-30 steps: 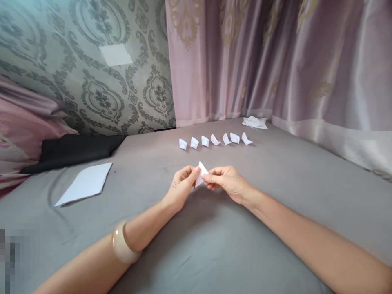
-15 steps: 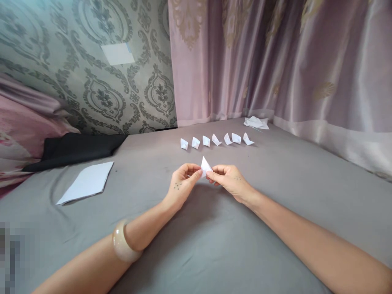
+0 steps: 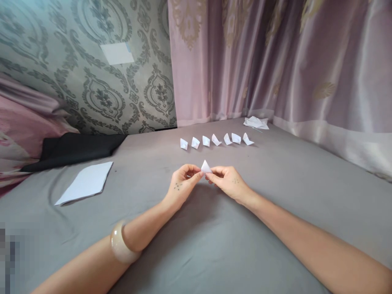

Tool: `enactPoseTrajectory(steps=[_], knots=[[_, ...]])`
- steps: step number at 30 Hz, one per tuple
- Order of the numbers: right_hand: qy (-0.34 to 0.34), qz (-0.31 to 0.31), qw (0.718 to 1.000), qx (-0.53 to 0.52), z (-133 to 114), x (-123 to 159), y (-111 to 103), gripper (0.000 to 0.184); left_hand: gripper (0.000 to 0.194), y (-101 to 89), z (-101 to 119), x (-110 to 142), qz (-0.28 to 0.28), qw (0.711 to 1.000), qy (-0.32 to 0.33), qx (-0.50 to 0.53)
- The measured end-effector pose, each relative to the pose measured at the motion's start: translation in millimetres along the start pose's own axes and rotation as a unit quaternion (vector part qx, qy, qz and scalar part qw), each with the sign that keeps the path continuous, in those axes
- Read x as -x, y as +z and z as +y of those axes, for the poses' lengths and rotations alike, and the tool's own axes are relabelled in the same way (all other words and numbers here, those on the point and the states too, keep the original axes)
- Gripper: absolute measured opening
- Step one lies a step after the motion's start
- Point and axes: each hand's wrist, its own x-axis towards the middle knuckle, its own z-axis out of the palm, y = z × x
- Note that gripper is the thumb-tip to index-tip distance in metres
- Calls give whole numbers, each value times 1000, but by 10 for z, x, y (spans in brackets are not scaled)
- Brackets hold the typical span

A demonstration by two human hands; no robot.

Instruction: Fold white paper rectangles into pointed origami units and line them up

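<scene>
A small folded white paper (image 3: 206,166) with a pointed top is held up between both hands. My left hand (image 3: 183,182) pinches its left lower corner between thumb and fingers. On the other side, my right hand (image 3: 228,181) grips the right lower corner the same way. The paper's lower edge is partly covered by the thumbs. Beyond the hands stands a row of several small folded paper boats (image 3: 206,141), apart from the fingers.
A stack of white paper sheets (image 3: 85,183) lies at the left on the grey sheet (image 3: 196,253). Behind it is a black cloth (image 3: 82,149). Crumpled white paper (image 3: 256,122) rests at the back right, by the pink curtain (image 3: 208,81). A patterned wall (image 3: 122,90) stands behind.
The folded paper shows a lower, wider triangle now, its tip having dropped slightly. My right hand has shifted a little; both hands keep their pinch.
</scene>
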Motion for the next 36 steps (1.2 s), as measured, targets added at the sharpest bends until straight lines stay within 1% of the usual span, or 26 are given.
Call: enactPoseTrajectory(steps=[7,11,15,17,19,22,24,26,29,33,36], knots=[[-65,10,994,87,16,32,22,26,21,-16,-18,-9,-1,999,25,-48],[-71,20,989,129,-21,88,52,30,19,-16,-16,-6,-15,998,40,-55],[-79,21,986,145,-41,115,62,31,20,-33,-25,-23,-32,998,26,-38],[-82,1,988,133,-57,102,31,31,20,-69,-28,-52,-47,999,8,-13],[-79,-14,991,111,-80,73,-26,36,20,-122,-26,-91,-88,995,-11,35],[-36,-1,998,48,-115,21,-114,46,19,-202,-11,-143,-170,978,-33,116],[-3,-14,1000,-17,-127,-1,-146,49,17,-233,5,-156,-202,967,-41,150],[16,-54,996,-70,-129,-7,-153,46,15,-241,21,-152,-218,961,-41,167],[12,-108,989,-102,-126,4,-148,40,14,-233,30,-134,-232,957,-46,171],[-7,-129,985,-112,-131,18,-174,31,13,-228,24,-125,-230,955,-57,177],[8,-160,979,-127,-158,30,-198,31,13,-227,21,-121,-236,951,-62,187]])
